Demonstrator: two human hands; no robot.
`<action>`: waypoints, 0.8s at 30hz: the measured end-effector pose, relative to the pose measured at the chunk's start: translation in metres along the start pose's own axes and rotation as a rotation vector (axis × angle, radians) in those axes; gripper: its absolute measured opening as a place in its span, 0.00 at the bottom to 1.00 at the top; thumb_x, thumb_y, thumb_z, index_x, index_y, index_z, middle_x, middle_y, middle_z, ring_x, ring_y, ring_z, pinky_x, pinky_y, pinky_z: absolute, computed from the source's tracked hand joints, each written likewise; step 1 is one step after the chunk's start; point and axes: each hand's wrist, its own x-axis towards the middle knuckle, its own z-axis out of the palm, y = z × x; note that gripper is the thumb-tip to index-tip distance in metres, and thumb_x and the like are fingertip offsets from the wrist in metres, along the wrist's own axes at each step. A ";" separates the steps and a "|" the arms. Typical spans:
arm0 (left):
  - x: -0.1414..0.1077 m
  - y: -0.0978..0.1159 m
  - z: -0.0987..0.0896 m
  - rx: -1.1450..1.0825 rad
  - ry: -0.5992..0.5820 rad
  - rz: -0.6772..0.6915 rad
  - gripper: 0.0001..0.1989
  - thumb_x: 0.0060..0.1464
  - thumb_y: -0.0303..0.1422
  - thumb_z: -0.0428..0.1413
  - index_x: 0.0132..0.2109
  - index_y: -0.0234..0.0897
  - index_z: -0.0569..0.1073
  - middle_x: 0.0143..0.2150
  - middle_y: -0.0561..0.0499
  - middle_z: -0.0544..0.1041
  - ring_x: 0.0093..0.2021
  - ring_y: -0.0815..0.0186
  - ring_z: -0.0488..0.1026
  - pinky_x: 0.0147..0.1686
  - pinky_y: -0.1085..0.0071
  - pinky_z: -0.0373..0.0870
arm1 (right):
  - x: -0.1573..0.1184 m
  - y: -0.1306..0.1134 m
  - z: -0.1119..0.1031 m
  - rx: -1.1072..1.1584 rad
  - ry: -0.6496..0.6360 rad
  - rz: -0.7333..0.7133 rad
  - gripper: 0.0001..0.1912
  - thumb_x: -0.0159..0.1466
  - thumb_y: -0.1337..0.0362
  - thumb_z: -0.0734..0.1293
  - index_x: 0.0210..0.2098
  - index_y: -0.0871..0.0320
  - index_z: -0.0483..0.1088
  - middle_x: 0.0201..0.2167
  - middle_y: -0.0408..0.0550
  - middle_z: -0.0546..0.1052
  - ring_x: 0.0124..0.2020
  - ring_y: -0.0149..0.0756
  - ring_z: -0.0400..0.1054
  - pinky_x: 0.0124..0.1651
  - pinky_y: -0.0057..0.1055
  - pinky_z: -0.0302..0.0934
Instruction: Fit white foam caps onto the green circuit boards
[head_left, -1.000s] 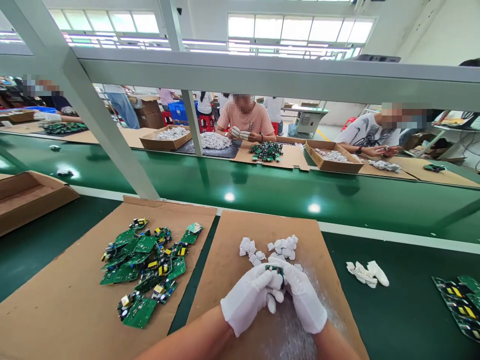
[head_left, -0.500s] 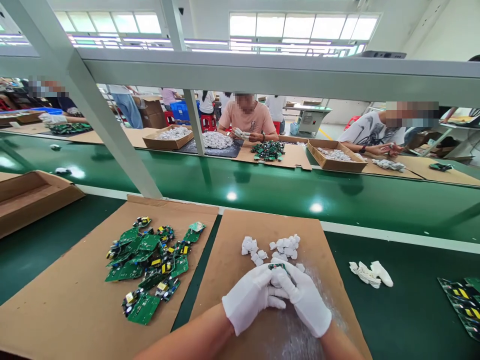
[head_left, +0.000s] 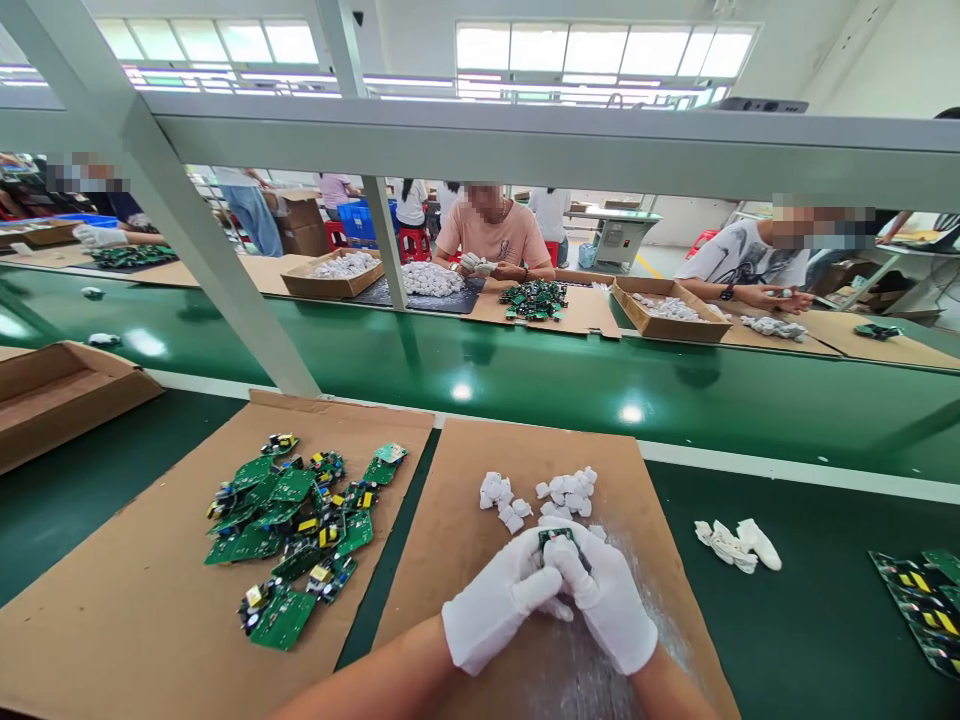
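Observation:
Both my hands wear white gloves and meet over the cardboard sheet in front of me. My left hand (head_left: 504,595) and my right hand (head_left: 600,590) are closed around a small green circuit board (head_left: 553,536), whose top edge shows between the fingers; the rest of it is hidden. My right fingers press on its near face. Just beyond the hands lie white lumps in two small clusters, the left cluster (head_left: 502,500) and the right cluster (head_left: 568,492). To the left a pile of circuit boards (head_left: 292,490) with yellow and black parts rests on another cardboard sheet (head_left: 150,600).
White crumpled gloves or cloths (head_left: 739,545) lie on the dark green table at right, near a panel of boards (head_left: 919,600). A cardboard tray (head_left: 67,400) stands at left. Beyond a green conveyor belt (head_left: 525,375), co-workers sit with boxes. A slanted metal post (head_left: 225,260) rises at left.
My left thumb has moved up toward the right fingers, and more of the circuit board shows between the hands. The view has shifted slightly.

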 end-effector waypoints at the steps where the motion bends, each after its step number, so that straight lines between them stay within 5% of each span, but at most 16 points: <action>1: 0.000 0.001 0.000 0.034 0.028 0.001 0.21 0.48 0.39 0.58 0.47 0.34 0.67 0.38 0.45 0.72 0.33 0.68 0.70 0.30 0.75 0.69 | 0.000 -0.001 0.000 0.012 -0.012 0.007 0.20 0.61 0.52 0.61 0.48 0.55 0.69 0.34 0.46 0.77 0.37 0.39 0.69 0.43 0.31 0.64; 4: 0.001 0.002 0.001 0.082 0.100 -0.045 0.18 0.49 0.38 0.57 0.44 0.31 0.69 0.32 0.47 0.72 0.30 0.69 0.70 0.27 0.76 0.68 | 0.000 -0.001 0.000 0.148 -0.077 0.074 0.25 0.63 0.49 0.55 0.50 0.57 0.67 0.28 0.46 0.76 0.27 0.36 0.68 0.31 0.30 0.65; 9: 0.002 0.000 -0.003 0.084 0.041 -0.048 0.19 0.47 0.40 0.58 0.43 0.32 0.68 0.33 0.47 0.71 0.31 0.68 0.71 0.26 0.76 0.69 | 0.001 0.001 0.000 0.044 -0.011 0.024 0.21 0.61 0.50 0.59 0.45 0.56 0.71 0.35 0.48 0.77 0.35 0.38 0.69 0.41 0.31 0.63; 14: 0.004 0.008 -0.009 0.029 0.140 -0.078 0.13 0.47 0.39 0.58 0.36 0.32 0.69 0.31 0.48 0.70 0.29 0.70 0.70 0.24 0.77 0.67 | 0.006 0.000 -0.017 0.118 -0.003 0.070 0.26 0.64 0.51 0.52 0.54 0.57 0.63 0.29 0.47 0.76 0.25 0.35 0.67 0.28 0.30 0.62; 18: 0.004 0.023 -0.014 -0.134 0.228 -0.013 0.11 0.46 0.34 0.59 0.36 0.35 0.68 0.37 0.49 0.70 0.34 0.69 0.71 0.30 0.76 0.67 | 0.011 0.007 -0.045 -0.292 0.209 0.058 0.18 0.60 0.54 0.58 0.45 0.56 0.69 0.37 0.49 0.76 0.32 0.37 0.69 0.37 0.33 0.63; 21: 0.002 0.031 -0.017 -0.185 0.327 0.062 0.13 0.45 0.31 0.60 0.38 0.38 0.67 0.37 0.52 0.69 0.38 0.68 0.71 0.37 0.72 0.67 | 0.013 0.015 -0.053 -0.596 0.184 0.011 0.10 0.54 0.62 0.64 0.35 0.54 0.73 0.35 0.48 0.76 0.39 0.42 0.68 0.43 0.36 0.60; 24: 0.004 0.038 -0.022 -0.141 0.367 0.070 0.16 0.46 0.35 0.59 0.43 0.39 0.66 0.35 0.52 0.69 0.37 0.66 0.72 0.38 0.69 0.68 | 0.012 0.017 -0.045 -0.614 0.136 -0.032 0.08 0.53 0.67 0.63 0.31 0.54 0.72 0.32 0.47 0.75 0.37 0.41 0.67 0.41 0.35 0.59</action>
